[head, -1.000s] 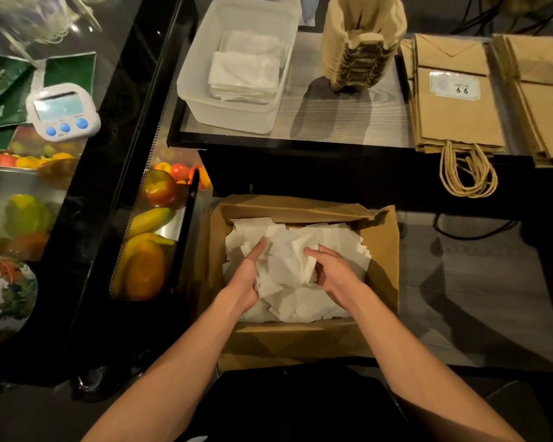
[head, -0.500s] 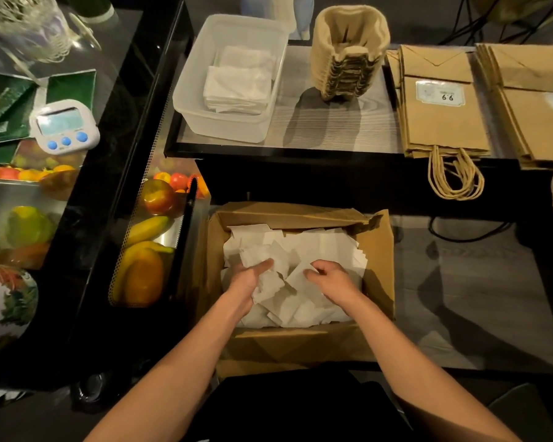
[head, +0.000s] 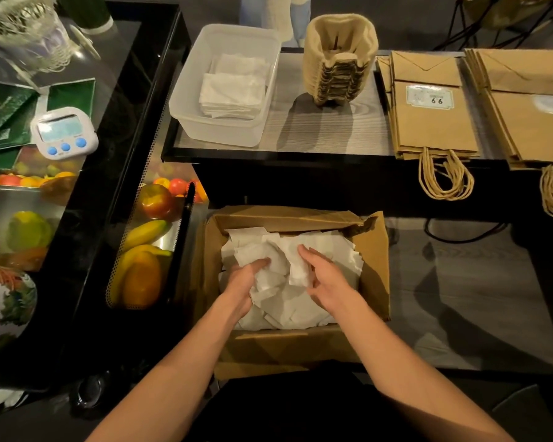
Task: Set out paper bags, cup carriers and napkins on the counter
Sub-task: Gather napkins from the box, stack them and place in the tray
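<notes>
An open cardboard box (head: 372,266) on the floor holds several loose white napkins (head: 329,247). Both hands are inside it. My left hand (head: 241,282) curls its fingers round a bunch of napkins on the left. My right hand (head: 328,282) grips the same bunch from the right, thumb over a folded napkin. On the counter (head: 326,132) above stand a clear plastic tub (head: 186,100) with stacked napkins (head: 233,87), a stack of cup carriers (head: 339,59) and two piles of brown paper bags (head: 434,116), (head: 530,103) with handles hanging over the edge.
A glass display case at the left shows fruit (head: 141,260). On its black top lie a white timer (head: 63,132) and green packets (head: 7,113). A cable (head: 460,232) runs on the grey floor right of the box.
Both hands have closed in on the napkins and gathered a bunch between them; earlier the fingers lay flatter on the pile. The view has tilted slightly down.
</notes>
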